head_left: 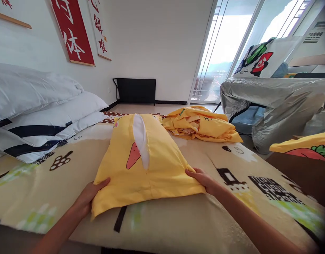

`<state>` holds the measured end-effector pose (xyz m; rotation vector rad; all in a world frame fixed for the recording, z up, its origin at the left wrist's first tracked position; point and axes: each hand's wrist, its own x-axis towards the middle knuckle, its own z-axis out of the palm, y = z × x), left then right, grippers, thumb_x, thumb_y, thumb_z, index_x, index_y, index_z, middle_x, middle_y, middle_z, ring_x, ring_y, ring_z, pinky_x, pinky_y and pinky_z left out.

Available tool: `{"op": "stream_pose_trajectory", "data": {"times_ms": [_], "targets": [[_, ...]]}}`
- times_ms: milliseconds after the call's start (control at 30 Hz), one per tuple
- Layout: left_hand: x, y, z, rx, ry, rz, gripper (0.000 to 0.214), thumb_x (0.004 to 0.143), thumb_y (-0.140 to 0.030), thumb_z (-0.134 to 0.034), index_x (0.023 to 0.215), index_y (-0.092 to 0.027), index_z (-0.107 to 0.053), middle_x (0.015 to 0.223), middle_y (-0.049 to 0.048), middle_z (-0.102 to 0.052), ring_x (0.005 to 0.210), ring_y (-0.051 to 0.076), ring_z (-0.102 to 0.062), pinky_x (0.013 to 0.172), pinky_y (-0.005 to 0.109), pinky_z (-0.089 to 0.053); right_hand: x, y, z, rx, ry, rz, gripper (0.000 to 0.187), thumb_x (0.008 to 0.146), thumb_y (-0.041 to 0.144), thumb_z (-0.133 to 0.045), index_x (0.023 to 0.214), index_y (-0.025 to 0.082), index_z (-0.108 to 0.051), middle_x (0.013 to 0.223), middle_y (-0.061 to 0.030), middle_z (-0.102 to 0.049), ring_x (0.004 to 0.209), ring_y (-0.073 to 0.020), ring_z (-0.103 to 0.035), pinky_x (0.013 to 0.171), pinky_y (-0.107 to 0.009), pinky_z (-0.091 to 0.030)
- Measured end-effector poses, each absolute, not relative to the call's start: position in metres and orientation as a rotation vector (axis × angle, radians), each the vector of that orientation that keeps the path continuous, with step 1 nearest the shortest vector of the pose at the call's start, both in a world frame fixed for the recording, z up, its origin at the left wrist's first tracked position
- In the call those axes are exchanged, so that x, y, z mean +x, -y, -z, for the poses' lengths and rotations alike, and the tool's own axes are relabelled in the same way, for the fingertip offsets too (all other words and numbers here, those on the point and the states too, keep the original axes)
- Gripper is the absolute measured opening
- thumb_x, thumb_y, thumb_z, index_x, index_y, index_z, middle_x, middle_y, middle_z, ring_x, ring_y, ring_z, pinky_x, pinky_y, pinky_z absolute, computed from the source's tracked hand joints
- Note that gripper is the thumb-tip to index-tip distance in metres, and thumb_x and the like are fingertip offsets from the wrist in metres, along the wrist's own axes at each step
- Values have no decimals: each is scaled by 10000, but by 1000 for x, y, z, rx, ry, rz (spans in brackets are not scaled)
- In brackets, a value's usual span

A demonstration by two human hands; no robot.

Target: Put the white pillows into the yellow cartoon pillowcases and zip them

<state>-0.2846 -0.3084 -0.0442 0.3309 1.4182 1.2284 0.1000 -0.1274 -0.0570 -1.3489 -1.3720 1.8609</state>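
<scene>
A pillow in a yellow pillowcase (152,169) with a carrot print lies on the bed (210,218) in front of me; white pillow fabric shows through a slit on its top. My left hand (90,197) grips its near left corner, thumb on top and fingers tucked under the cloth. My right hand (203,180) grips the near right corner the same way, fingers closed on the fabric edge.
Two white pillows with dark stripes (43,116) are stacked at the left by the wall. A crumpled yellow cover (202,125) lies at the bed's far side. A silver-covered piece of furniture (278,106) stands at the right, another yellow carrot-print cloth (307,146) nearer.
</scene>
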Motion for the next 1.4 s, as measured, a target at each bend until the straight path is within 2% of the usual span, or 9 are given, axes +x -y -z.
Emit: {"op": "stream_pose_trajectory", "data": {"times_ms": [133, 300, 433, 500, 633, 800, 900, 1100, 1400], "targets": [[-291, 312, 36, 540, -1587, -1055, 511, 623, -392, -794, 1029, -129, -629, 1039, 140, -710, 931, 295, -680, 808, 363, -564, 97, 127, 47, -1550, 1862, -1354, 291, 774, 441, -584, 825, 157, -618, 778, -47, -677, 669, -156, -594, 565, -229, -409], [-285, 290, 4, 1171, -2123, -673, 186, 646, -315, -655, 734, -152, -644, 763, 74, -707, 755, 265, -660, 572, 273, -447, 56, 142, -6, -1621, 2424, -438, 151, 780, 257, -490, 693, 166, -574, 755, -71, -659, 677, -156, -546, 570, -250, -267], [-255, 252, -38, 1495, -2210, -709, 114, 605, -270, -601, 630, -160, -613, 681, 41, -659, 687, 220, -610, 524, 238, -370, -6, 156, -50, -1477, 2497, -194, 81, 731, 181, -481, 729, 162, -559, 743, -76, -621, 675, -154, -516, 556, -270, -194], [-238, 235, -57, 1357, -2050, -990, 155, 594, -291, -608, 660, -151, -603, 647, 28, -632, 627, 195, -594, 508, 232, -387, -38, 158, -62, -1364, 2406, -332, 23, 693, 182, -521, 706, 164, -526, 711, -35, -578, 658, -132, -472, 551, -260, -196], [-220, 218, -73, 1037, -1679, -1480, 252, 547, -311, -676, 694, -148, -553, 619, -10, -582, 567, 153, -563, 519, 244, -445, -79, 150, -62, -1182, 2110, -937, 202, 647, 281, -631, 663, 175, -460, 604, 52, -437, 572, -80, -377, 527, -231, -222], [-221, 216, -53, 1079, -1497, -1517, 409, 560, -320, -742, 894, -145, -584, 854, 17, -644, 783, 180, -615, 669, 267, -509, -90, 140, -41, -870, 1739, -1617, 284, 590, 310, -697, 695, 173, -471, 601, 70, -450, 518, -59, -388, 478, -206, -254], [-225, 213, -31, 1021, -1367, -1474, 489, 562, -298, -754, 982, -147, -555, 916, 20, -631, 838, 177, -610, 709, 260, -509, -93, 138, -27, -852, 1704, -1706, 260, 570, 269, -712, 670, 160, -499, 593, 62, -468, 524, -57, -414, 474, -194, -285], [-239, 214, -4, 900, -1230, -1433, 427, 540, -283, -764, 853, -161, -500, 757, -27, -564, 649, 112, -550, 571, 207, -458, -83, 132, -11, -606, 1748, -2150, 98, 650, 239, -554, 695, 153, -559, 640, 1, -586, 616, -132, -580, 596, -254, -483], [-222, 211, 15, 1383, -1520, -1378, 375, 670, -420, -687, 839, -185, -448, 750, -32, -515, 695, 128, -522, 637, 232, -441, -82, 125, 30, -346, 1886, -2039, 259, 548, 81, -470, 759, 151, -601, 695, 26, -609, 614, -100, -544, 620, -227, -456]]}}
